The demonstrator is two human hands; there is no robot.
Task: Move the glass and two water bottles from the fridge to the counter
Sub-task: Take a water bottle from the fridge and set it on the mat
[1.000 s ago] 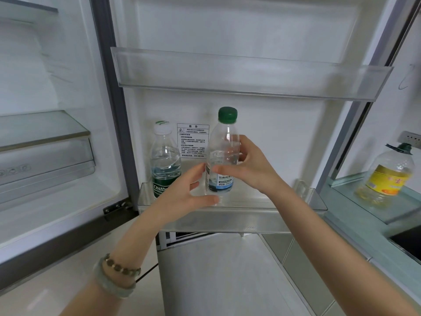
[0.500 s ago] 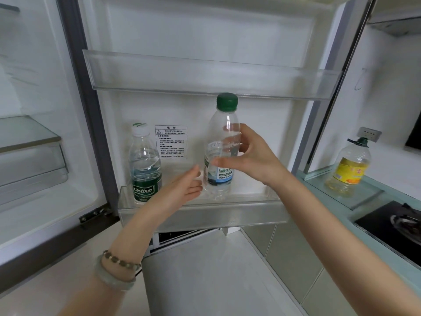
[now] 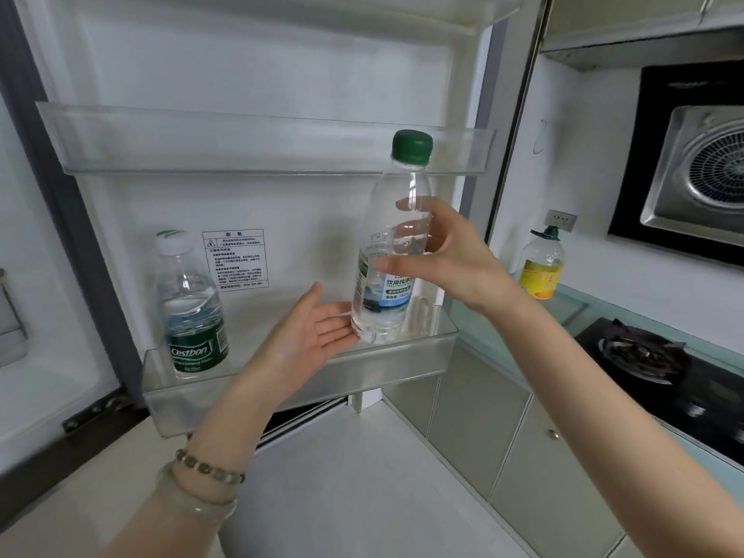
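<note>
Green-cap bottle (image 3: 392, 251), about half full of water, gripped mid-body in right hand (image 3: 451, 255), thumb and fingers curled round it, base just over the right end of the door shelf (image 3: 282, 380). Left hand (image 3: 310, 336) palm up beside its base, fingers straight, pressed together, tips touching it. Upright at the shelf's left end, 1 white-cap bottle (image 3: 191, 308), roughly half full; well apart on the counter (image 3: 571, 308), yellow-label bottle (image 3: 541, 263).

Right hand (image 3: 459, 263) grips green-capped bottle (image 3: 382, 312), left hand (image 3: 310, 340) alongside

Dark green cap (image 3: 412, 145) on clear bottle (image 3: 386, 267); yellow-labelled oil bottle (image 3: 540, 267).
</note>
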